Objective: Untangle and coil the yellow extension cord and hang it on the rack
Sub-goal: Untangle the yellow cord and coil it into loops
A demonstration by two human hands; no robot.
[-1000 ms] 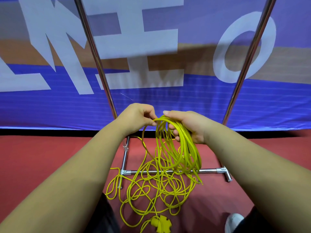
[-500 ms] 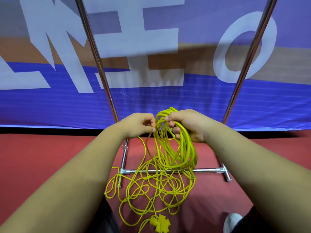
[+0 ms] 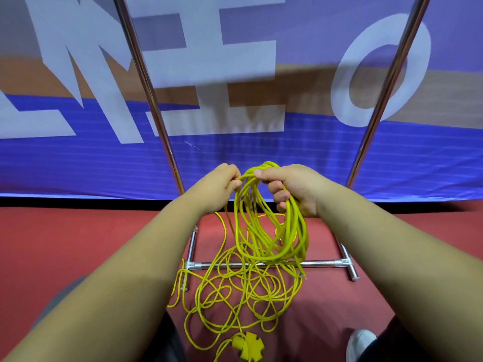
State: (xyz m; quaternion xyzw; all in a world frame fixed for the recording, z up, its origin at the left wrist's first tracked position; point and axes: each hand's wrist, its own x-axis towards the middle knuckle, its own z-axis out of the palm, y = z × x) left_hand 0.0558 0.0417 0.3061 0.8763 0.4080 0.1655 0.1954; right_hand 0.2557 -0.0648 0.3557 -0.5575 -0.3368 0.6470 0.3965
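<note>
Yellow cord (image 3: pixel 235 291) lies nearest in one loose tangle on the red floor (image 3: pixel 78 244) beside its single cross-shaped socket end (image 3: pixel 248 344), while above it the one gathered coil (image 3: pixel 271 231) hangs from the closed right hand (image 3: pixel 292 189). Compared with a second ago, the left hand (image 3: pixel 219 185), pinched shut on one strand, has brought another loop up to the bundle, so coiling advances though much remains. Beyond stand the rack's two upright poles (image 3: pixel 146 87), cord not yet hung.

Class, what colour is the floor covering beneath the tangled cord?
Red, seen in the head view: the floor covering.
</note>
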